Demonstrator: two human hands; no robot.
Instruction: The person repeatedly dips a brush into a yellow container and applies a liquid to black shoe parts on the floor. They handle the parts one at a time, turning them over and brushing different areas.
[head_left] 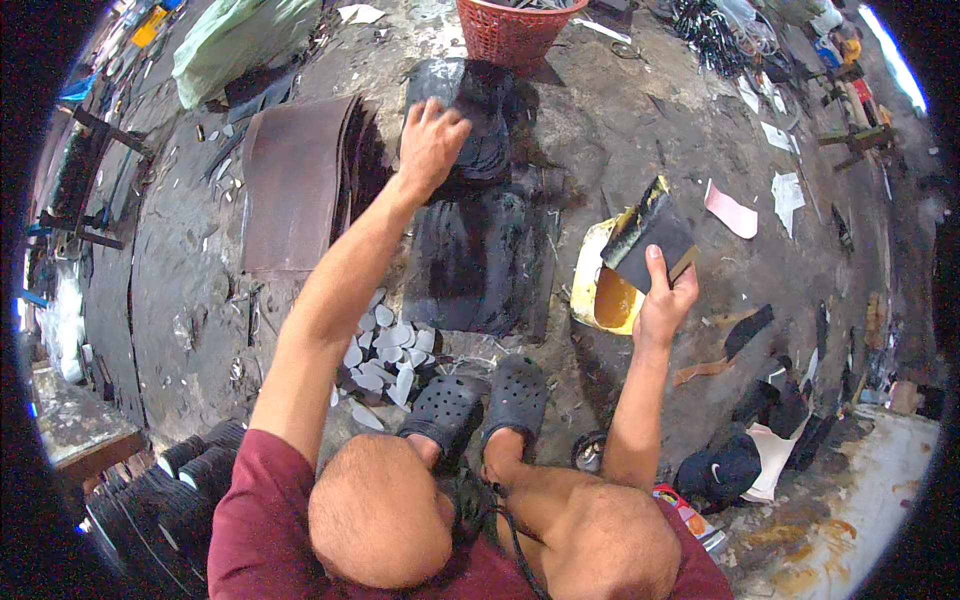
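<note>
My left hand (430, 145) is over a stack of black sheets (482, 105), its fingers curled and the tips hidden beneath. Whatever it pinches there, I cannot make out. In my right hand (665, 300) is a dark flat rectangular piece (655, 240), gripped between thumb and fingers, with yellowish glue along its far-left edge. That piece is tilted over a cut-open yellow-white container (590, 270), which has amber glue inside. Nearer to me, below the stack, lies a shiny black sheet (475, 265) on the floor.
Brown sheets (295, 190) are stacked on the left. Small grey-white cut pieces (390, 350) lie in a heap before my clogs (518, 392). A red basket (512, 32) stands at the far side. Pink (732, 210) and white scraps (787, 200) litter the right.
</note>
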